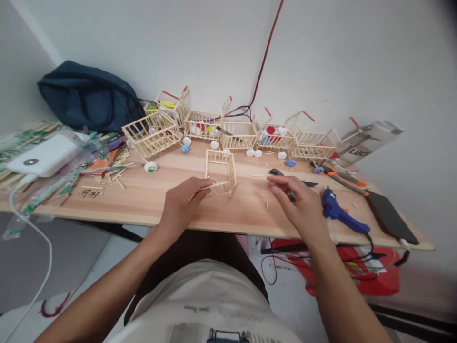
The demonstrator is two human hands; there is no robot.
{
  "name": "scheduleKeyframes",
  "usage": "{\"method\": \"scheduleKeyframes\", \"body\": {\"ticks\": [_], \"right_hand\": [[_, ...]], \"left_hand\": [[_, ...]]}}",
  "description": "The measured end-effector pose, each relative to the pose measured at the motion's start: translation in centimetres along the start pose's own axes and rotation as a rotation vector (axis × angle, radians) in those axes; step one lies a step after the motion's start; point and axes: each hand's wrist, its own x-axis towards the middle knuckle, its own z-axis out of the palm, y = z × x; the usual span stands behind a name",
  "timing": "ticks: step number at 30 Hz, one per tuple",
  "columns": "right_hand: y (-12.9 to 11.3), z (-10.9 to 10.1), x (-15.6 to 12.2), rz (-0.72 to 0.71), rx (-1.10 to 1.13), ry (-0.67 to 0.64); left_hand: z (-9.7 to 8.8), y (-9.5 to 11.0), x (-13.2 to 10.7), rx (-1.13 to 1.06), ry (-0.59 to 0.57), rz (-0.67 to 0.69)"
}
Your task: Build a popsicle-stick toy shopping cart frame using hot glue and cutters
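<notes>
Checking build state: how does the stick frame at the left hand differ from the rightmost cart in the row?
- Handle: the rightmost cart has one with a red grip; the stick frame shows none.
- Contact: the left hand is at the stick frame; the cart stands clear of both hands.
- Size: the stick frame looks narrower than the cart's basket.

Shared: pale thin sticks, slatted sides.

Backed by plain off-white wall [328, 57] | cornered at left with greyer side wall [17, 71] | furnished with wood-grain table [143, 195] along wall, dark bars [282, 248] beneath | showing pale floor [293, 309] below | lit softly, with faint shadows
</notes>
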Motion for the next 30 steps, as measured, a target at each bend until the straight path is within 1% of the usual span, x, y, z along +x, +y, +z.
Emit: {"method": "scheduleKeyframes", "body": {"ticks": [2, 4, 8, 10, 12, 17, 19, 25, 30], "right_hand": [[-0.3, 1.9, 0.7, -0.006, 0.07, -0.028], [0.0, 3.1, 1.1, 0.007, 0.136, -0.052], [1.0, 4.7, 1.4, 0.077, 0.285, -0.065], [1.2, 5.3, 1.6, 0.085, 0.326, -0.067], [0.9, 5.6, 1.8, 0.057, 0.341, -0.072], [-0.1, 6.5, 2.5, -0.104, 0.358, -0.05], [-0.1, 6.8, 2.6, -0.142, 0.36, -0.033], [0.4, 7.3, 2.6, -0.16, 0.345, -0.037], [0.5, 7.3, 2.5, -0.159, 0.361, -0.063]], "left_hand": [[0.2, -0.3, -0.1, 0.025, -0.011, 0.048], [0.5, -0.5, -0.2, 0.054, -0.03, 0.071], [0.9, -1.0, -0.2, 0.106, -0.049, 0.086], [1.0, -1.3, -0.2, 0.139, -0.047, 0.103], [1.1, -1.6, -0.2, 0.185, -0.044, 0.135], [1.5, -2.4, -0.7, 0.336, -0.033, 0.255], [1.7, -2.6, -0.9, 0.381, -0.024, 0.285], [2.2, -2.7, -1.0, 0.434, -0.039, 0.304], [2.2, -2.3, -0.8, 0.486, -0.031, 0.327]]}}
